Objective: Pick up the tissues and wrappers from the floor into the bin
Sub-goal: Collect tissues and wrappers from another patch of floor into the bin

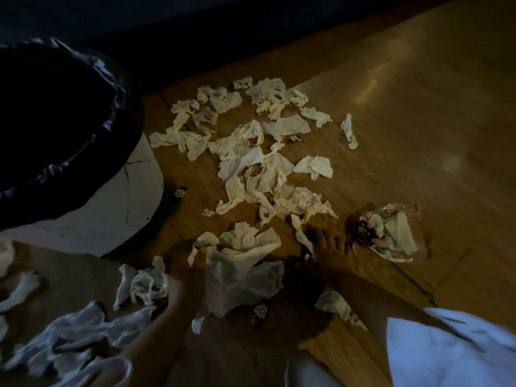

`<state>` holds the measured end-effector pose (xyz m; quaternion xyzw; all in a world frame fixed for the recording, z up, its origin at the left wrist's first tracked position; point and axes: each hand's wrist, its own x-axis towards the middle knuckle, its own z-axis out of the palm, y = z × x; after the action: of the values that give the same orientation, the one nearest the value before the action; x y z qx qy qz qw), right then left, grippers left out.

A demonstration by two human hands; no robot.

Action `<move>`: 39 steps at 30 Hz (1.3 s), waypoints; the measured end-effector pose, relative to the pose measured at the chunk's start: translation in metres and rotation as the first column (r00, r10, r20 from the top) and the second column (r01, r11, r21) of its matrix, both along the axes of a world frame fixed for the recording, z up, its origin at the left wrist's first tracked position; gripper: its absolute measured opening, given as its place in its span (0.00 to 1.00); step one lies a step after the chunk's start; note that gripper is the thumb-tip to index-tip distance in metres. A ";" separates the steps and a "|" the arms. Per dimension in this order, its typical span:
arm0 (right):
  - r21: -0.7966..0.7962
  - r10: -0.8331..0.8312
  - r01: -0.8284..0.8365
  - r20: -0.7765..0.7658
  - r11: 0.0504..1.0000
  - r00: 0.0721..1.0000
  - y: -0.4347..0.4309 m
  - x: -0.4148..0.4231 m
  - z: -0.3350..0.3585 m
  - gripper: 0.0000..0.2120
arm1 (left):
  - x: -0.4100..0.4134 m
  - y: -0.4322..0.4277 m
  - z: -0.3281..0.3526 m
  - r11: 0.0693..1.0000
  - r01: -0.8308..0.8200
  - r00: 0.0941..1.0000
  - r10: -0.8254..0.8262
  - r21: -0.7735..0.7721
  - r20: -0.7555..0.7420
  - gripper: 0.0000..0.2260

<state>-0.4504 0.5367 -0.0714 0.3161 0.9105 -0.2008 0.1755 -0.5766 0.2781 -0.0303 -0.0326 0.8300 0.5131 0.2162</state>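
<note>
Several crumpled white tissues (pixel 251 169) lie scattered over the wooden floor (pixel 418 121). Small candy wrappers lie among them, one (pixel 294 139) far and one (pixel 259 312) near. The white bin (pixel 120 208) with a black liner (pixel 83 113) stands at the left. My left hand (pixel 184 275) pinches the edge of a large tissue (pixel 240 272) on the floor. My right hand (pixel 333 254) rests on the floor with fingers spread, touching a tissue strip (pixel 300 233) and a dark wrapper (pixel 306 256). A clear plastic wrapper (pixel 391 236) holding tissue scraps lies just right of that hand.
More tissues (pixel 69 339) lie blurred at the lower left, near the bin's base. Another small wrapper (pixel 178 192) sits against the bin. My white clothing (pixel 446 350) fills the lower right. A dark wall (pixel 251 23) runs along the far side. The light is dim.
</note>
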 end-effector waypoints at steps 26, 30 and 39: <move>-0.353 -0.187 0.001 -0.495 0.936 0.849 -0.042 -0.083 0.215 0.20 | -0.004 0.000 0.169 0.972 0.033 0.999 -0.027 0.232 -0.031 0.12; -0.328 -0.124 -0.118 -0.630 0.937 0.767 -0.081 -0.134 0.289 0.18 | -0.032 -0.020 0.234 0.928 -0.044 0.992 0.085 0.370 -0.093 0.15; -0.488 -0.233 -0.211 -0.698 0.847 0.677 -0.182 -0.261 0.373 0.25 | -0.134 -0.091 0.332 0.867 -0.254 0.863 0.404 0.429 -0.304 0.17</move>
<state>-0.7118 0.3543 0.3018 0.1524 0.8077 -0.5552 -0.1268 -0.7108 0.1872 0.3014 -0.0336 0.7241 0.6877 -0.0408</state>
